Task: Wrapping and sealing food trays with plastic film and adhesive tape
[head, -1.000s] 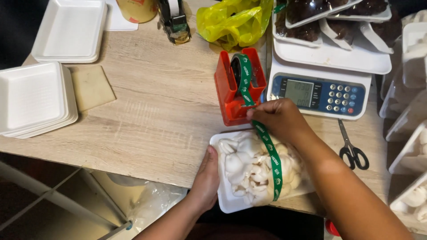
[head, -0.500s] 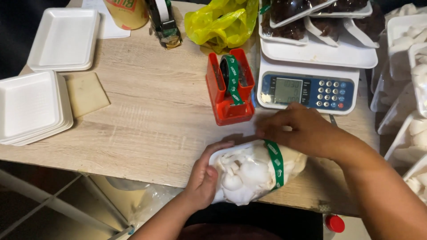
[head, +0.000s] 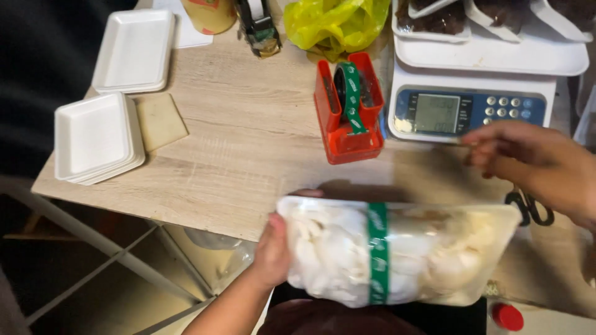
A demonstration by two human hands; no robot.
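Observation:
My left hand (head: 273, 248) grips the left end of a white foam tray of pale mushrooms (head: 434, 254), wrapped in clear film. A strip of green tape (head: 377, 251) runs across its middle. The pack is held level at the near edge of the wooden table (head: 248, 149). My right hand (head: 534, 161) is off the pack, lifted above its right end in front of the scale, fingers loosely curled and holding nothing. A red tape dispenser (head: 347, 111) with a green roll stands just beyond the pack.
A digital scale (head: 472, 105) carries trays of dark food at the back right. Empty white foam trays (head: 96, 136) are stacked at the left, more (head: 133, 49) behind. Black scissors (head: 528, 208) lie by my right wrist. A yellow bag (head: 335, 25) and another dispenser (head: 261, 25) sit at the back.
My right hand has let go of the green tape and pulled away to the right. The taped pack has been turned lengthwise and lifted closer, still in my left hand.

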